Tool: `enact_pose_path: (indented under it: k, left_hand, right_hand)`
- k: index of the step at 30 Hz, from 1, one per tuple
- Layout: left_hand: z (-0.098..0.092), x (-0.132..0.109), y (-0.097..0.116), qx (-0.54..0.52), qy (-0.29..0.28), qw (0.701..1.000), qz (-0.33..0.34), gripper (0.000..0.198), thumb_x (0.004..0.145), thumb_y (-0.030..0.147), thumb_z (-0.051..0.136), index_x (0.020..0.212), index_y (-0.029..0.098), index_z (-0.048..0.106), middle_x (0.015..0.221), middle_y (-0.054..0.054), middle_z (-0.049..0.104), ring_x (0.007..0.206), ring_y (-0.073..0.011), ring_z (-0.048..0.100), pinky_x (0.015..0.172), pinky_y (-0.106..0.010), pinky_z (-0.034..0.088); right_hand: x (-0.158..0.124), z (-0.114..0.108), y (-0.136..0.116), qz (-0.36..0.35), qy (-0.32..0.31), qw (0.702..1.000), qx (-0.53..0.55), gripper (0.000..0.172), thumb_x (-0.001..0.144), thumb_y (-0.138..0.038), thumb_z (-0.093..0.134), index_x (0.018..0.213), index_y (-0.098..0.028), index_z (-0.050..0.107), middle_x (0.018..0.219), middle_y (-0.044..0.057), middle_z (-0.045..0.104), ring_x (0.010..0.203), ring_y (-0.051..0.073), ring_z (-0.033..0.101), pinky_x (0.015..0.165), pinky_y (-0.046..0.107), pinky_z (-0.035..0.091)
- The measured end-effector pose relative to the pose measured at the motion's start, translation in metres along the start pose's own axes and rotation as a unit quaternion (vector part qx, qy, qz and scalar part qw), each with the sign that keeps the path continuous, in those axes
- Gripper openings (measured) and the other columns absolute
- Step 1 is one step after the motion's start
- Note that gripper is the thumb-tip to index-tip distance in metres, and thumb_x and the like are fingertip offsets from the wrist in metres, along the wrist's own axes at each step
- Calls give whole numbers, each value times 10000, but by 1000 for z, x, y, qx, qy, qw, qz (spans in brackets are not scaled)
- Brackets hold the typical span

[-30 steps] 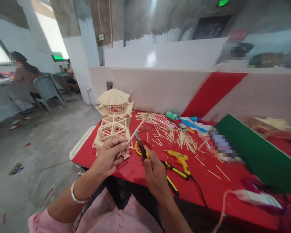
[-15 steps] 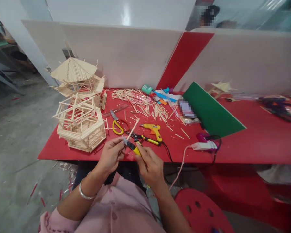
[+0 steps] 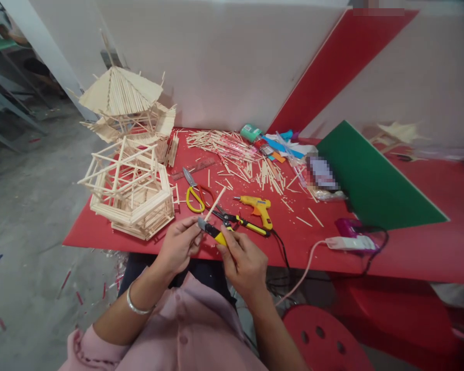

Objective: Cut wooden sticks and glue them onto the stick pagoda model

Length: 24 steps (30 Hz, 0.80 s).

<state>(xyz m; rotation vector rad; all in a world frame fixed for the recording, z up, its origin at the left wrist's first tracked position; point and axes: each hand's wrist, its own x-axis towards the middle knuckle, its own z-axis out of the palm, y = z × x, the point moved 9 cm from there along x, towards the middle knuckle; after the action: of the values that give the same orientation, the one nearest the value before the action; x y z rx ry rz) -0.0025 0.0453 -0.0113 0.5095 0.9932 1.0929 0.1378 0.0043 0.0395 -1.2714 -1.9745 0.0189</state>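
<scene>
My left hand (image 3: 181, 244) pinches a thin wooden stick (image 3: 215, 204) that slants up and to the right over the table's front edge. In my right hand (image 3: 244, 260) is a yellow and black utility knife (image 3: 212, 231), its blade end against the stick close to my left fingertips. Just beyond the hands lie yellow-and-red-handled scissors (image 3: 195, 199), black-and-yellow pliers (image 3: 251, 225) and a yellow glue gun (image 3: 258, 207). Left of my hands stands an open six-sided frame (image 3: 129, 206) built of sticks.
Behind the frame rises a stick model with a pointed roof (image 3: 119, 93). Loose sticks (image 3: 232, 149) are heaped at the back of the red table (image 3: 294, 252). A green board (image 3: 379, 180) leans at right, near a white power strip (image 3: 350, 243). A red stool (image 3: 325, 335) stands below.
The view has tipped down and shifted left, so the table things appear farther right. Both hands keep their holds, with the knife still against the stick.
</scene>
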Motion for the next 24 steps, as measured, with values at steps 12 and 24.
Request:
enact_pose_path:
  k: [12,24]
  left_hand:
    - [-4,-9,30,182,23,957,226,178,749,315,727,705,151,672,653,18,526,561,-78,410,491,-193,320]
    - [-12,-10,20,175,52,950,255,233,828,309,696,652,163,648,594,38,452,521,-76,398,505,-211,343]
  right_hand:
    - [-1,10,-2,-11,-4,997,78,429,950,-173,567,1378,-196,551,892,71,696,755,159,643,663,269,493]
    - [0,-4,-17,-72,61,992,-79,419,880,-219,694,1290,-182,616,894,89,717,765,183,630,692,291,433]
